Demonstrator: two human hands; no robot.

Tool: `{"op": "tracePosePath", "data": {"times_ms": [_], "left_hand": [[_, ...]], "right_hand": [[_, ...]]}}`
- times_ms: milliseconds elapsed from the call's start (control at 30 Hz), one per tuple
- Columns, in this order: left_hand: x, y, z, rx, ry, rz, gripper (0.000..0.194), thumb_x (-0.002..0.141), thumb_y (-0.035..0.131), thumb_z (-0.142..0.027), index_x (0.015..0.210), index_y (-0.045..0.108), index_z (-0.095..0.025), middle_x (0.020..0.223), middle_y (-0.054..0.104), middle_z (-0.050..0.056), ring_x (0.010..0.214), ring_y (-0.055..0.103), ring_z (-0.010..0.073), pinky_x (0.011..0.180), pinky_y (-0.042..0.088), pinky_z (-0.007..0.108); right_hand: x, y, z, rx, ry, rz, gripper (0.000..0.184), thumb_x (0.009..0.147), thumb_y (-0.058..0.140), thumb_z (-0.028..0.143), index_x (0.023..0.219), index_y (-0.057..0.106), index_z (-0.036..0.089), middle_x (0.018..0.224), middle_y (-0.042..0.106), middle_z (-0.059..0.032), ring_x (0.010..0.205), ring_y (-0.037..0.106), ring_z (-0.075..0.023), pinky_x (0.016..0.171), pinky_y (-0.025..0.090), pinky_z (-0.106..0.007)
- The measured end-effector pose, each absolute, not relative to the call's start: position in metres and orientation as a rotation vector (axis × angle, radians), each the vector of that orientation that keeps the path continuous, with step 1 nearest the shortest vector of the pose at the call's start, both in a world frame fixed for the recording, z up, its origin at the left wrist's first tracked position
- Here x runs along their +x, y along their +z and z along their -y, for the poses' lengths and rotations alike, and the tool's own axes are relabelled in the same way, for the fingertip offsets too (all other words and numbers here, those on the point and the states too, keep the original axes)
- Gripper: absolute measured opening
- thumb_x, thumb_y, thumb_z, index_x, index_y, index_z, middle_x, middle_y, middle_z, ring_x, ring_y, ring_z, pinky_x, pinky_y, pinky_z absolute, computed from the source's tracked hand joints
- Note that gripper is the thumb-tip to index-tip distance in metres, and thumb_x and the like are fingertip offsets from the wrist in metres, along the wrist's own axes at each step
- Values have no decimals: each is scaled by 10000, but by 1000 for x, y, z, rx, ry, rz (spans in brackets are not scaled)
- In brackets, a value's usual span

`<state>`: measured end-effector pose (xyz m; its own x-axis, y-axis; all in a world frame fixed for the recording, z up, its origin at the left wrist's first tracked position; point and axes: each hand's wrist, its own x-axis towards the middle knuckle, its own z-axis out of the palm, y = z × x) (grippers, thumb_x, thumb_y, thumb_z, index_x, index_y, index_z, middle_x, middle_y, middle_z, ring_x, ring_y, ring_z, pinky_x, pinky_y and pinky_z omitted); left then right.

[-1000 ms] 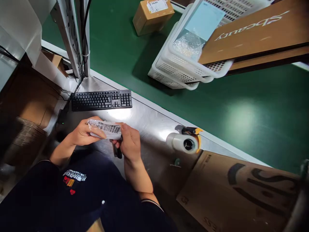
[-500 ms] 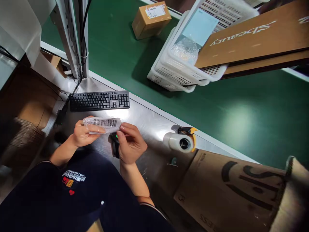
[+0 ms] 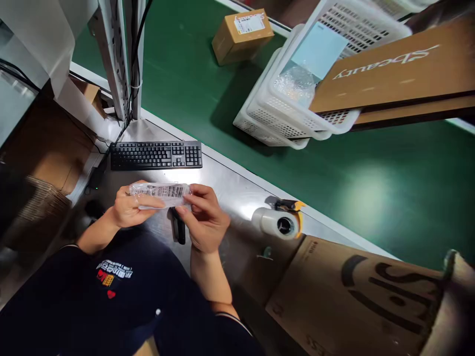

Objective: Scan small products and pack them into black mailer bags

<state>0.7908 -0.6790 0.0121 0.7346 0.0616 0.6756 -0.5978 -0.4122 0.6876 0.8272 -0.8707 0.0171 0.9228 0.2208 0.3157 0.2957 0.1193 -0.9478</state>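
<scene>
Between my two hands is a small clear plastic packet [image 3: 159, 194] with barcode labels facing up. My left hand [image 3: 131, 207] is closed on its left end, thumb lying along the lower edge. The fingers and thumb of my right hand [image 3: 206, 217] pinch the packet's right end. Just below the packet, near my right hand, a black handheld device [image 3: 178, 227] rests on the metal table [image 3: 226, 185], partly covered by the packet and hand. A black keyboard [image 3: 156, 155] lies beyond my hands.
A tape dispenser with a wide clear roll [image 3: 278, 223] stands right of my hands. A large carton [image 3: 345, 291] fills the lower right. Across the green surface [image 3: 178, 69] are a small box [image 3: 243, 37] and stacked white baskets [image 3: 274, 116] holding brown cardboard [image 3: 397, 69]. A metal post [image 3: 113, 59] rises at left.
My right hand has shifted slightly right, with its fingers higher on the packet's end. The packet stays between both hands. The whole view has moved a little.
</scene>
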Motion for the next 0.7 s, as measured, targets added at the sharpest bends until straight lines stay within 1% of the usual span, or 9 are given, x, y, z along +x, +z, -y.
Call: {"op": "tracePosePath", "data": {"times_ms": [100, 200, 300, 333, 367, 400, 533, 600, 700], "left_hand": [[790, 5, 679, 1797, 691, 373, 168, 812, 853, -102, 941, 820, -205, 849, 814, 60, 780, 776, 188, 677, 633, 270], [784, -5, 682, 1720, 597, 347, 142, 819, 850, -110, 927, 825, -199, 881, 834, 77, 796, 804, 216, 702, 645, 297], [769, -16, 692, 1709, 481, 223, 21, 843, 849, -251, 831, 840, -236, 836, 828, 84, 726, 789, 243, 671, 654, 343], [765, -24, 697, 1700, 423, 131, 63, 835, 856, -300, 805, 844, -246, 873, 832, 93, 769, 795, 258, 716, 665, 363], [764, -34, 702, 1673, 450, 73, 123, 795, 884, -357, 758, 842, -248, 834, 822, 91, 739, 787, 257, 683, 658, 348], [767, -45, 705, 1645, 462, -71, 165, 768, 904, -387, 731, 834, -242, 877, 822, 93, 780, 790, 257, 701, 656, 336], [791, -67, 714, 1442, 350, -242, 304, 692, 947, -438, 792, 811, -185, 954, 807, 102, 862, 777, 248, 793, 652, 331], [794, -58, 716, 1433, 335, -223, 333, 686, 950, -449, 810, 810, -174, 958, 797, 109, 881, 766, 245, 824, 645, 327], [785, -39, 718, 1508, 358, -229, 313, 679, 950, -449, 801, 826, -189, 977, 789, 112, 934, 756, 254, 897, 625, 329]], "right_hand": [[828, 17, 874, -1495, -29, 467, 363, 878, 818, 161, 1153, 802, 397, 1162, 714, -32, 1033, 697, -198, 868, 621, -361], [829, 14, 881, -1588, 19, 485, 221, 886, 825, 290, 1079, 793, 393, 1110, 704, -68, 1000, 684, -233, 873, 625, -401], [829, 10, 893, -1638, 92, 548, 140, 863, 839, 401, 970, 778, 335, 1109, 714, -80, 1056, 692, -255, 920, 632, -407], [830, 6, 897, -1632, 104, 574, 155, 854, 846, 411, 944, 774, 307, 1134, 719, -76, 1088, 701, -253, 937, 631, -388], [833, -1, 900, -1627, 120, 584, 159, 860, 843, 409, 925, 771, 284, 1200, 717, -80, 1132, 705, -249, 956, 627, -365], [839, -9, 903, -1614, 119, 603, 173, 865, 840, 420, 923, 778, 269, 1288, 704, -94, 1186, 702, -258, 995, 618, -365], [868, -37, 905, -1505, 6, 729, 216, 905, 783, 495, 1008, 813, 307, 1459, 648, -112, 1222, 712, -283, 1067, 594, -421], [869, -41, 904, -1496, -91, 714, 246, 915, 767, 497, 1087, 811, 327, 1459, 649, -126, 1256, 696, -304, 1078, 585, -443], [854, -37, 903, -1514, -170, 674, 258, 919, 764, 464, 1137, 799, 331, 1433, 658, -139, 1292, 677, -311, 1077, 578, -429]]}}
